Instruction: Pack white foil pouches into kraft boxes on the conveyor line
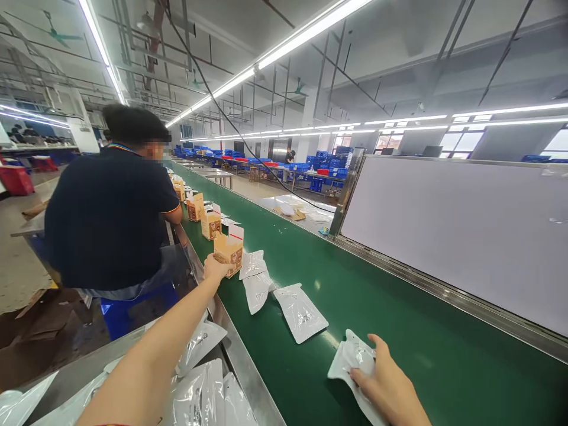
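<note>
My left hand (216, 269) reaches far along the green conveyor belt and grips the near side of an open orange-brown cardboard box (233, 254). Its flaps stand up; some of the fingers are hidden against the box. At the lower right, my right hand (390, 378) pinches a silvery white pouch (355, 358) between thumb and fingers, low over the belt. A flat pouch (300, 313) lies on the belt between my hands. Beside the gripped box, two more pouches overlap, the nearer pouch (257, 291) partly under the other.
More open boxes (210, 223) stand in a row farther up the belt (377, 302). A person in a dark shirt (109, 207) sits at the left edge. Many loose pouches (199, 390) fill a metal tray below my left arm. A white panel (452, 231) rises along the right.
</note>
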Motion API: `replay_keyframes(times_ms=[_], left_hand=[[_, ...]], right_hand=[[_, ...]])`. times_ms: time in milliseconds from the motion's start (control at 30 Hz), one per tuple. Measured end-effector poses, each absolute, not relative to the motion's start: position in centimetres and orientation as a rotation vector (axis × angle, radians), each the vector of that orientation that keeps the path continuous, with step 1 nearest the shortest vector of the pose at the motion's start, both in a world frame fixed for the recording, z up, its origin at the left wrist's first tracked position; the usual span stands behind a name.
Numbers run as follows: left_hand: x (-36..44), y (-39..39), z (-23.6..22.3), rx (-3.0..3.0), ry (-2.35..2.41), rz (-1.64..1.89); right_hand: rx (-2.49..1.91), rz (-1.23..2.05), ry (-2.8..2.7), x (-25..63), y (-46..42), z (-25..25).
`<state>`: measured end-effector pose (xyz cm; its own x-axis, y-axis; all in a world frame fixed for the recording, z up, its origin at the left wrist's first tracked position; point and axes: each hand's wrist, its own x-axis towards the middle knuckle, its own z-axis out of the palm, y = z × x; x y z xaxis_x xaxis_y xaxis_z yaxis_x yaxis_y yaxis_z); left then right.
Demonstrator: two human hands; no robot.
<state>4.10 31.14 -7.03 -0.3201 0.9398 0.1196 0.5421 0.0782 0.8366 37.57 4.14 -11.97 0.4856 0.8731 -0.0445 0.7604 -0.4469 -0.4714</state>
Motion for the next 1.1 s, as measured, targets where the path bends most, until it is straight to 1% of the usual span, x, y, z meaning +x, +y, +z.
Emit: replay_keyframes(times_ms=[67, 133, 233, 300, 333, 400, 467, 533, 600, 633, 767, 800, 867, 967, 1033, 1100], left_hand=[[4.3, 29.5, -5.9, 1.535, 1.840, 1.170], [4.8, 27.0, -4.5, 1.660, 1.709, 1.184], [6.0, 21.5, -2.7, 1.861, 1.428, 1.140], [7.0, 17.2, -2.0, 1.969, 1.259, 1.088], [7.5, 15.1, -1.9, 2.018, 1.188, 1.070], [8.4, 11.3, -1.8, 2.076, 1.070, 1.062], [9.2, 8.3, -1.8, 2.079, 1.001, 1.102], [9.9, 6.3, -1.8, 2.082, 0.983, 1.185], [10.3, 5.2, -1.9, 2.171, 0.951, 1.266], [10.4, 5.0, -2.0, 2.241, 0.917, 1.301], [11.1, 4.2, -2.7, 2.433, 0.767, 1.382], [11.5, 3.9, -2.9, 2.440, 0.741, 1.381], [12.5, 3.0, -3.3, 2.458, 0.658, 1.327], [14.1, 1.6, -4.0, 2.475, 0.558, 1.220], [14.8, 1.1, -4.4, 2.417, 0.585, 1.137], [15.2, 1.0, -4.8, 2.297, 0.670, 1.054]], right_hand=[[-2.299, 0.403, -1.268, 36.6, 2.5, -9.0], [-2.123, 0.234, -1.233, 35.4, 0.8, -5.3], [-1.661, -0.258, -1.172, 32.8, -1.5, 0.1], [-1.319, -0.565, -1.195, 30.9, -2.4, 2.6], [-1.174, -0.669, -1.241, 30.0, -2.6, 3.3], [-0.997, -0.777, -1.375, 28.6, -2.7, 3.8], [-0.951, -0.829, -1.506, 27.7, -2.6, 3.4], [-1.023, -0.877, -1.606, 27.5, -2.8, 2.6], [-1.112, -0.830, -1.766, 27.9, -3.5, 2.0], [-1.152, -0.735, -1.880, 28.3, -4.1, 2.0], [-1.316, -0.079, -2.256, 29.6, -6.7, 2.9], [-1.376, 0.049, -2.263, 29.8, -7.1, 3.2], [-1.462, 0.203, -2.271, 29.8, -7.6, 3.4], [-1.474, 0.262, -2.375, 29.9, -7.0, 2.6], [-1.428, 0.192, -2.429, 30.4, -6.4, 1.2], [-1.389, 0.025, -2.375, 31.3, -6.0, -0.4]])
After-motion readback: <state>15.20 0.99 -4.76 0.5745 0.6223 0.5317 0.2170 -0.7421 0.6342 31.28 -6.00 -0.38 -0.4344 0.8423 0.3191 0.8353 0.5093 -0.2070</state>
